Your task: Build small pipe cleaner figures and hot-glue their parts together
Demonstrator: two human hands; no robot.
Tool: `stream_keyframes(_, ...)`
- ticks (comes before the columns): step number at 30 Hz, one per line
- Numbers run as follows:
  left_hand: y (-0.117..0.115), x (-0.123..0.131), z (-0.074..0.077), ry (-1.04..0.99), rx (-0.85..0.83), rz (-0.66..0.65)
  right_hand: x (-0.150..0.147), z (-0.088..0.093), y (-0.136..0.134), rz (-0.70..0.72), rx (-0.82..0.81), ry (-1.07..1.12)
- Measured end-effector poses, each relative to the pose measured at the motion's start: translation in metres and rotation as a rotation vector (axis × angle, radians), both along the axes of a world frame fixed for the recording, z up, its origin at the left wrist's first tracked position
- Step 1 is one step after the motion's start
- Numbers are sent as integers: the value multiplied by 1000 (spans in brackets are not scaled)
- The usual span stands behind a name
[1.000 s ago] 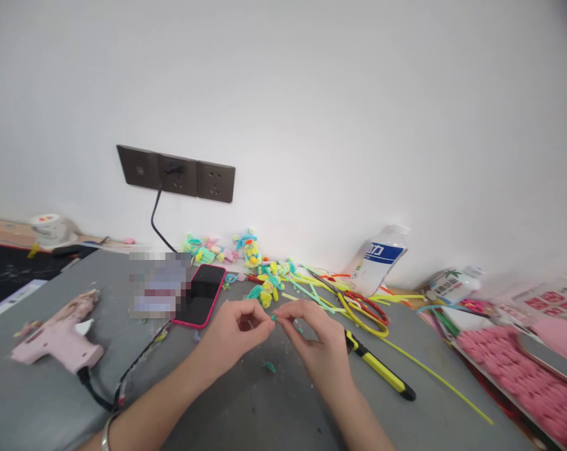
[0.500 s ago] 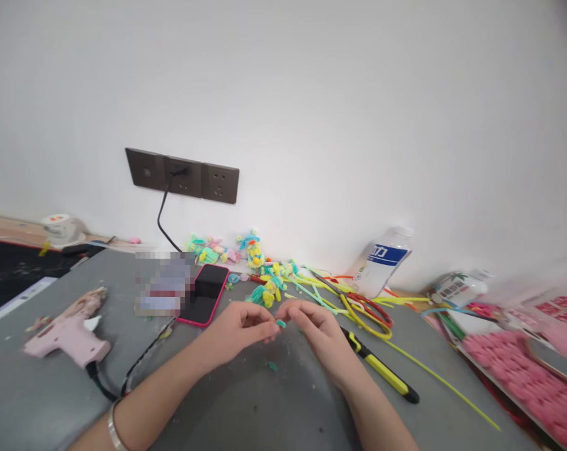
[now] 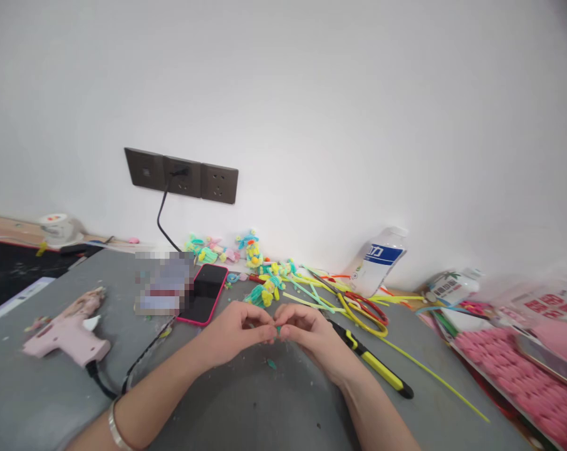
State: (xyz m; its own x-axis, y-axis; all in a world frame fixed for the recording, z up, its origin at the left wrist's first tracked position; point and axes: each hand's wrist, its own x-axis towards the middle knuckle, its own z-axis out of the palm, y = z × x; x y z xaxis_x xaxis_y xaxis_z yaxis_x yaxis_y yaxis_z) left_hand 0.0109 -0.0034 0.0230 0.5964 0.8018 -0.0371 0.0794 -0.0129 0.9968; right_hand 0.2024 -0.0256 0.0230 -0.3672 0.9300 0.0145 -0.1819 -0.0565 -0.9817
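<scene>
A small teal fuzzy piece point(image 3: 278, 328) is being pinched between both hands just above the middle of the grey surface point(image 3: 264, 413). The fingers of the left hand point(image 3: 236, 331) are being pressed together on its left end. Those of the right hand point(image 3: 314, 335) are being clamped on its right end, so the two sets of fingertips are nearly touching. A second teal scrap point(image 3: 270, 362) is lying on the surface just nearer than the hands. A yellow-and-black utility knife point(image 3: 374, 369) is lying just right of the right hand. A black phone in a pink case point(image 3: 203, 293) is lying beyond the left hand, and a pink hot-glue gun point(image 3: 69, 332) is resting well apart at the left. Loose coloured pipe cleaners point(image 3: 339, 297) are heaped farther back, beside a clear plastic bottle with a blue label point(image 3: 377, 260).
</scene>
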Motion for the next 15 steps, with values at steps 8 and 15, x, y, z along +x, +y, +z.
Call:
stream_keyframes(8,-2,2,-1,-10,6,17,-2,5,0,13,-1,-13)
stream_keyframes(15,-3,2,4,30,42,37,-1,11,-2,-16,48,-62)
